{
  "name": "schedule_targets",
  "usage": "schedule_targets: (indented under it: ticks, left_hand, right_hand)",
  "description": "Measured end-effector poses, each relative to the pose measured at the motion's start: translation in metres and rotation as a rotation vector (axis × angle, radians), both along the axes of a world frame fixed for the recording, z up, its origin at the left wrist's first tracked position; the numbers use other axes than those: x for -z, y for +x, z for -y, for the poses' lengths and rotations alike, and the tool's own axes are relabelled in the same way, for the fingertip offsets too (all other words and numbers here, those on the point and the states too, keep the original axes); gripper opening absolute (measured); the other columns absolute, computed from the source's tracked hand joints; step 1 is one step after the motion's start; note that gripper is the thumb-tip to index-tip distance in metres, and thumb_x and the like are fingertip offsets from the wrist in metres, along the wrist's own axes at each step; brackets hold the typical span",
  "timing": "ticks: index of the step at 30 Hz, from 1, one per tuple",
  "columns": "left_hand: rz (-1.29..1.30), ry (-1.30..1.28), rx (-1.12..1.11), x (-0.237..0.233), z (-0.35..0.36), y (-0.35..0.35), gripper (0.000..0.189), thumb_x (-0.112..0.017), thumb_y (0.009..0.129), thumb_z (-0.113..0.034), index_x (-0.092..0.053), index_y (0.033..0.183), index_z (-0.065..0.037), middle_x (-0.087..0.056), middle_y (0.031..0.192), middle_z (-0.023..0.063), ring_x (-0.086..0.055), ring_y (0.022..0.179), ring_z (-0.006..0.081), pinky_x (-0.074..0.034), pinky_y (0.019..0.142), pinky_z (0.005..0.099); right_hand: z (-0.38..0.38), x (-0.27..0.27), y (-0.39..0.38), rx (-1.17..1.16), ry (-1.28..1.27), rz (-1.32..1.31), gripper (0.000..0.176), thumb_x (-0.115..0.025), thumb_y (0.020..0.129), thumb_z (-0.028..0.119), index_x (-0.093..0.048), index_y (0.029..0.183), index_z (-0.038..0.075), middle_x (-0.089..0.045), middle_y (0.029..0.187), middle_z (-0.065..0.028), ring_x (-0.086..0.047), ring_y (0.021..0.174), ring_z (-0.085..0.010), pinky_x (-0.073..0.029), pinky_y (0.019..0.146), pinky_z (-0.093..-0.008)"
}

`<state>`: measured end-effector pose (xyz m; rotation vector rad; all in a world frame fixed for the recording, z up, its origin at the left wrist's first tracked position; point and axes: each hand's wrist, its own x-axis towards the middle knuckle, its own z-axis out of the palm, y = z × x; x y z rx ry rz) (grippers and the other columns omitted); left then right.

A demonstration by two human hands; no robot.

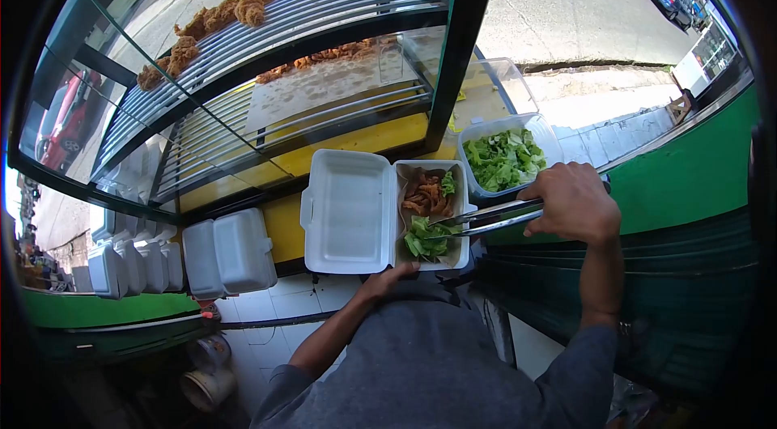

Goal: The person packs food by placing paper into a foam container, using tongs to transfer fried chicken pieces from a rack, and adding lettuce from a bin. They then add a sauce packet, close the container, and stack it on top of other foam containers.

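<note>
Seen from my head camera, looking down past my dark grey shirt, my right hand (573, 204) is closed around metal tongs (506, 218), which point left over an open white foam box (392, 255). The box sits directly in front of me, its lid (350, 206) laid back on the left and its paper-lined base on the right. In the base, brown shredded pieces (425, 193) fill the far part, with a bit of green at their side, and chopped lettuce (426, 239) lies in the near part. The tong tips are at that lettuce; I cannot tell whether they pinch it. My left hand (392, 275) touches the near edge of the box, its fingers partly hidden, so I cannot tell if they grip it. Just beyond the base, to the right, stands a clear plastic tub (548, 128) of greens. To the left of the lid, more foam containers (245, 249) rest near a yellow counter (290, 241). Ahead, a glass case (340, 12) has crusty brown pieces (249, 10) on its upper slatted shelf, and beyond it lies a sunlit street (558, 8).
</note>
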<state>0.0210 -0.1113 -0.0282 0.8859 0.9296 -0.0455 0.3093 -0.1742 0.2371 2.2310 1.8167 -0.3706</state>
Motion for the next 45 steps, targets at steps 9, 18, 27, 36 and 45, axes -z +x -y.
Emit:
schedule_targets:
  ticks: [9, 18, 27, 36, 45]
  left_hand:
    - [-0.062, 0.034, 0.013, -0.021, -0.004, 0.003, 0.055, -0.064, 0.084, -0.046, -0.066, 0.112, 0.002, -0.065, 0.108, 0.0077, -0.058, 0.099, 0.0165, -0.042, 0.091, 0.0265]
    - [0.03, 0.076, 0.023, -0.024, -0.008, 0.009, 0.051, -0.066, 0.084, -0.043, -0.067, 0.107, 0.002, -0.065, 0.103, 0.007, -0.058, 0.095, 0.0162, -0.043, 0.088, 0.0265]
    - [0.022, 0.08, 0.009, -0.041, -0.007, 0.012, 0.049, -0.068, 0.083, -0.041, -0.066, 0.107, 0.002, -0.065, 0.1, 0.0065, -0.058, 0.093, 0.0159, -0.044, 0.087, 0.0269]
    - [-0.012, 0.073, 0.016, -0.03, -0.006, 0.012, 0.051, -0.066, 0.083, -0.044, -0.067, 0.107, 0.001, -0.065, 0.101, 0.0062, -0.058, 0.094, 0.0157, -0.043, 0.086, 0.027]
    - [0.064, 0.105, -0.007, -0.017, -0.004, 0.009, 0.047, -0.067, 0.083, -0.042, -0.067, 0.101, 0.001, -0.064, 0.098, 0.0064, -0.058, 0.088, 0.0162, -0.044, 0.082, 0.0273]
  right_hand:
    - [0.01, -0.051, 0.045, 0.326, 0.206, 0.119, 0.049, -0.084, 0.056, 0.03, -0.074, 0.101, 0.013, -0.071, 0.094, -0.0107, -0.068, 0.082, -0.0262, -0.052, 0.076, -0.0363]
    - [-0.033, 0.026, 0.054, 0.349, 0.061, 0.183, 0.043, -0.085, 0.06, 0.028, -0.074, 0.1, 0.014, -0.072, 0.089, -0.0085, -0.068, 0.082, -0.0263, -0.053, 0.078, -0.037]
    - [0.015, -0.051, 0.045, 0.403, 0.178, 0.065, 0.044, -0.084, 0.06, 0.03, -0.074, 0.1, 0.016, -0.07, 0.089, -0.0115, -0.066, 0.085, -0.0279, -0.05, 0.079, -0.0388]
    - [0.004, -0.024, 0.007, 0.199, -0.087, -0.048, 0.045, -0.083, 0.059, 0.038, -0.075, 0.099, 0.018, -0.07, 0.086, -0.0088, -0.067, 0.082, -0.0276, -0.051, 0.076, -0.0377]
    - [0.03, -0.052, 0.041, 0.433, 0.351, 0.243, 0.052, -0.086, 0.053, 0.03, -0.074, 0.101, 0.016, -0.072, 0.087, -0.0084, -0.067, 0.08, -0.0279, -0.052, 0.08, -0.0382]
